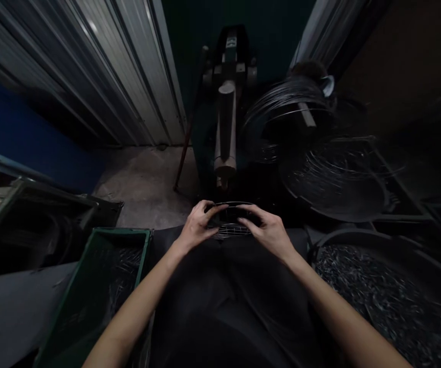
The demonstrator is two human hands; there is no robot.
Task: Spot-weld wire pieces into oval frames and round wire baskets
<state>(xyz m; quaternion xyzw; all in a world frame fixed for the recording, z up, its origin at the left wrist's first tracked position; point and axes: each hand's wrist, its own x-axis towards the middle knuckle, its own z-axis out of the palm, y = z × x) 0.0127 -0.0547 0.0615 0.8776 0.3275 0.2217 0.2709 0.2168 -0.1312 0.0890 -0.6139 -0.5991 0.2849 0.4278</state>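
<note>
Between my two hands is a round wire basket (231,231) with thin metal bars, just in front of the machine. My left hand (200,221) grips its left side, thumb below and fingers at the upper ring. On the right side, my right hand (264,225) holds it in a similar way, fingertips at the upper ring. Above the basket, the machine's cylindrical arm (226,133) ends in a copper-coloured tip, apart from the wire. The inside of the basket is mostly dark.
A green crate (90,286) with metal pieces stands at the left. At the right are a large tub (389,296) of small metal parts, a round pan (335,191) with wire rings and a wire coil (285,102). Dark crates (32,230) sit further left.
</note>
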